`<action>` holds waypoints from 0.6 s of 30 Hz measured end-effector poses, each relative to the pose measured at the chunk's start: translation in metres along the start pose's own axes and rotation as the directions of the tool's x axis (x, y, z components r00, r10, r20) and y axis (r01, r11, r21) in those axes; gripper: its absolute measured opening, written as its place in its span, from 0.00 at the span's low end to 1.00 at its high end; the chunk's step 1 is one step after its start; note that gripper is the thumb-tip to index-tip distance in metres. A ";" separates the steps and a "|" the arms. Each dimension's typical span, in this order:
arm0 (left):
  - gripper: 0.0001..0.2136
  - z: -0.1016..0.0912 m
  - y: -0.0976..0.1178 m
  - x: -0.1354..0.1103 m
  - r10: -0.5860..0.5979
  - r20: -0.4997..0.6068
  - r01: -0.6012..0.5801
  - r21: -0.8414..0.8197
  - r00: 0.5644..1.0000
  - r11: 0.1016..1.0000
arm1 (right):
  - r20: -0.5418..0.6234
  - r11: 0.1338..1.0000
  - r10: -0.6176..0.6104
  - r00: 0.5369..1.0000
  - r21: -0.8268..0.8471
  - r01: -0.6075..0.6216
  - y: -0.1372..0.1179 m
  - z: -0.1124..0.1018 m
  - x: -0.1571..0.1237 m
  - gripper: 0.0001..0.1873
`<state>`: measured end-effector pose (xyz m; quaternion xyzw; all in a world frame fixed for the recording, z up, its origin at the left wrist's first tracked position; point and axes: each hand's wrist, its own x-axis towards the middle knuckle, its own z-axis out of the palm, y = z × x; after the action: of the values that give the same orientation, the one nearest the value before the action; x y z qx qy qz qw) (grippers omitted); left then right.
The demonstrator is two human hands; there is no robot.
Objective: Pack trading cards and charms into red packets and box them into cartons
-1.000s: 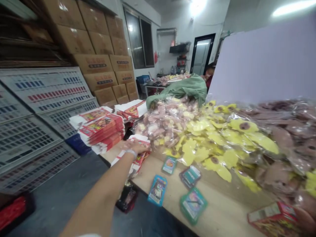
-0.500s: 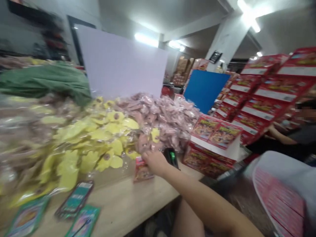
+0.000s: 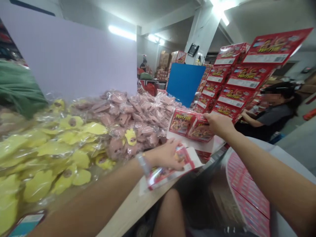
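Observation:
My left hand (image 3: 168,154) rests closed on a flat red printed carton (image 3: 170,169) lying at the edge of the wooden table (image 3: 128,210). My right hand (image 3: 218,124) reaches out to the right and grips the top of a red box (image 3: 192,124) that stands on a small stack of the same boxes. A bracelet shows on my left wrist. Heaps of bagged pink toys (image 3: 138,115) and bagged yellow toys (image 3: 61,144) lie on the table just behind my left hand.
A tall stack of red boxes (image 3: 237,82) rises at the right, with a seated person (image 3: 274,112) beside it. A blue board (image 3: 184,82) and a white board (image 3: 74,59) stand behind the heaps. Flat pink-printed sheets (image 3: 249,194) lie on a white sack at lower right.
The view has swung from the left end of the table to the right. My left hand now holds a flat carton near the table edge, and my right hand has reached to the red box stack.

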<state>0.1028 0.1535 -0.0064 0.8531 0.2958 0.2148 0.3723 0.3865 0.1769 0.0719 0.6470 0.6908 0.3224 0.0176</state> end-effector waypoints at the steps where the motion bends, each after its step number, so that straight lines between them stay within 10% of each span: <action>1: 0.41 0.011 0.005 0.026 0.000 0.097 -0.006 0.052 0.995 0.999 | -0.008 1.000 -0.016 1.000 0.002 0.016 0.001 0.009 -0.001 0.29; 4: 0.43 0.035 0.008 0.070 0.038 0.244 -0.064 0.098 0.969 0.993 | -0.095 0.997 -0.079 0.992 -0.011 0.078 0.002 0.036 0.000 0.30; 8: 0.39 0.039 0.002 0.068 0.103 0.187 -0.108 0.020 0.977 0.994 | -0.109 0.997 -0.079 0.991 0.007 0.080 0.010 0.054 0.009 0.38; 13: 0.36 0.025 0.011 0.028 0.117 0.011 -0.114 -0.165 0.993 0.980 | -0.199 0.929 0.141 0.970 0.365 -0.061 -0.005 0.002 -0.022 0.44; 15: 0.39 0.033 0.014 -0.009 0.016 -0.217 -0.062 -0.211 0.976 0.976 | -0.132 0.691 0.361 0.923 0.703 -0.170 -0.048 -0.030 -0.068 0.45; 18: 0.44 0.067 0.014 -0.084 -0.267 -0.498 0.108 -0.325 0.825 0.940 | 0.337 -0.137 0.268 0.903 0.941 -0.311 -0.152 -0.061 -0.148 0.37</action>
<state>0.0850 0.0560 -0.0503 0.6635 0.4370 0.4460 0.4121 0.2499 0.0236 -0.0090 0.5945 0.5433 -0.2922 -0.5158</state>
